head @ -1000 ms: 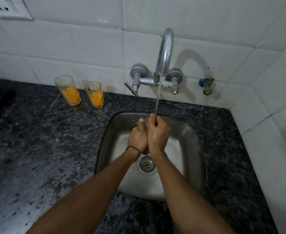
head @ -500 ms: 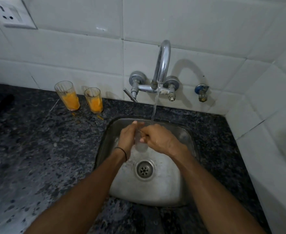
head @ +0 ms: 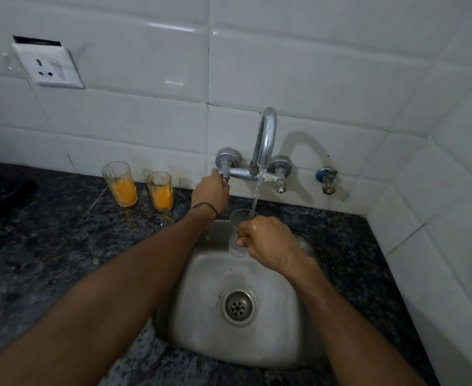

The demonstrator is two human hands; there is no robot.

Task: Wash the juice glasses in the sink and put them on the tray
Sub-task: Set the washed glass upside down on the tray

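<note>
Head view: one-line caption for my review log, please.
Rinsing: right hand holds a glass under the running tap over the sink; left hand grips the lever.

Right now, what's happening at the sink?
A person is rinsing a clear glass under the running tap over the sink. The right hand holds the glass in the stream; the left hand grips the tap's left handle. Two glasses with orange juice left in them stand on the counter left of the sink, not yet washed. No tray is in view.
</note>
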